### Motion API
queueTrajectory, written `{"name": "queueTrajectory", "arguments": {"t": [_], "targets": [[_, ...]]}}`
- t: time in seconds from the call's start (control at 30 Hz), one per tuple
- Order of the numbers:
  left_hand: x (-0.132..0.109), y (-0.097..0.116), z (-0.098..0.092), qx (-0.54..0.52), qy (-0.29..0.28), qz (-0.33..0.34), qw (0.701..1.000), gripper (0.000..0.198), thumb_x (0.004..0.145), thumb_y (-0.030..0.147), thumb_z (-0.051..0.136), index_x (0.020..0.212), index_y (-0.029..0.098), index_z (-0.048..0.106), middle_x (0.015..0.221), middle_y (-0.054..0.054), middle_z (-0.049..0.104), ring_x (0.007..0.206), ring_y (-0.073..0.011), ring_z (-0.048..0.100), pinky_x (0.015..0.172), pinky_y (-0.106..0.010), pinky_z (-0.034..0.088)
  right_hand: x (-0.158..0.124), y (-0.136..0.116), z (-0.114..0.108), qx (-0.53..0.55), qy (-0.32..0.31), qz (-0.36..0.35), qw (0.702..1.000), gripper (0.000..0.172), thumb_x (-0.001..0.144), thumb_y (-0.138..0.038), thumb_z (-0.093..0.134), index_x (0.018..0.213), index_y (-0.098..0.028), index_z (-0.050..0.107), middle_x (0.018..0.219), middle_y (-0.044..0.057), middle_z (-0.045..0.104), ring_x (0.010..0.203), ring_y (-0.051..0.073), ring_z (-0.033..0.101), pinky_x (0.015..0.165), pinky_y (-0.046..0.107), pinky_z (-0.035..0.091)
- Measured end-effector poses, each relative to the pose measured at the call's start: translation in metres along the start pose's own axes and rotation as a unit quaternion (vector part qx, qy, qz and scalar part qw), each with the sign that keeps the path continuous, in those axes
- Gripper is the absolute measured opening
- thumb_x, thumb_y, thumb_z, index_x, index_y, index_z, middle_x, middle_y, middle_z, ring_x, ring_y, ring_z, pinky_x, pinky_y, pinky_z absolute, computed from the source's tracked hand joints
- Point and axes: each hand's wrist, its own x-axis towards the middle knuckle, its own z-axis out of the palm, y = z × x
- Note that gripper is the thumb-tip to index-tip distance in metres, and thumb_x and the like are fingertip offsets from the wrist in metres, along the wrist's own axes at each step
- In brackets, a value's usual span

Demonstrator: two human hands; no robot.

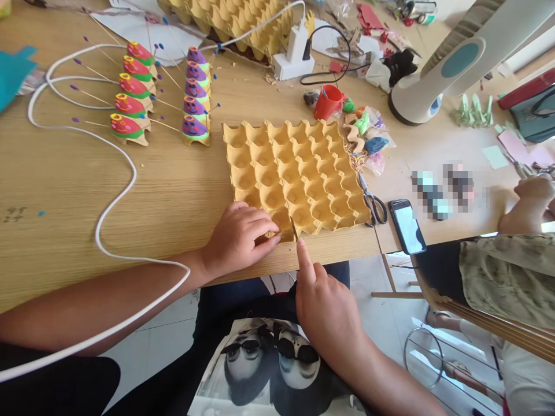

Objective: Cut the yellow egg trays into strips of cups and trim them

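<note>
A yellow-brown cardboard egg tray [299,167] lies at the table's front edge, its cups facing up. My left hand [243,234] grips the tray's near left corner, fingers curled over the rim cups. In my right hand [325,294] is a knife; its thin blade [293,229] touches the tray's near edge, and its handle is hidden in my fist. My right index finger stretches along the back of the knife. A line runs between cup rows from the blade toward the far side; I cannot tell how deep it is cut.
Two rows of painted egg-carton figures [131,104] with sticks stand at left, near a white cable [97,214]. Scissors [375,205], a phone [407,225] and a red cup [328,102] lie right of the tray. Another person's hand [535,196] is at far right.
</note>
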Motion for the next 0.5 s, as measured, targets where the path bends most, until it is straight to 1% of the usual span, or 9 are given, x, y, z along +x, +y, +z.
{"name": "queueTrajectory", "arguments": {"t": [0.17,0.27,0.4,0.5], "targets": [[-0.001,-0.001,0.001,0.004,0.012,0.009,1.000,0.013,0.096,0.032,0.066,0.090,0.023,0.074,0.092,-0.002,0.079,0.082,-0.0201,0.070,0.088,-0.043,0.044,0.000,0.003,0.006,0.002,-0.003,-0.036,0.999,0.079,0.088,-0.009,0.050,0.165,-0.005,0.033,0.078,0.007,0.068,0.053,0.018,0.061,0.045,0.029,0.047],[-0.001,-0.003,0.002,0.004,0.018,0.011,1.000,0.010,0.094,0.032,0.068,0.091,0.025,0.075,0.093,-0.001,0.080,0.083,-0.0200,0.071,0.090,-0.043,0.045,0.003,0.008,0.010,0.016,-0.013,-0.060,0.998,0.075,0.091,-0.009,0.049,0.164,-0.003,0.034,0.082,0.009,0.070,0.056,0.018,0.063,0.047,0.029,0.049],[-0.001,-0.004,0.002,0.010,0.026,0.022,0.999,0.009,0.092,0.032,0.068,0.092,0.025,0.074,0.092,-0.002,0.080,0.083,-0.0199,0.071,0.087,-0.042,0.046,0.009,0.017,0.013,0.056,-0.034,-0.078,0.995,0.068,0.099,-0.017,0.053,0.163,-0.005,0.035,0.089,0.010,0.075,0.061,0.018,0.068,0.051,0.026,0.052],[-0.002,-0.005,0.002,0.005,0.031,0.027,0.999,0.008,0.091,0.030,0.069,0.092,0.024,0.075,0.093,-0.002,0.080,0.082,-0.0198,0.071,0.086,-0.042,0.046,0.014,0.024,0.015,0.098,-0.053,-0.086,0.990,0.064,0.102,-0.021,0.054,0.162,-0.007,0.037,0.096,0.012,0.078,0.064,0.018,0.071,0.056,0.026,0.055]]}}
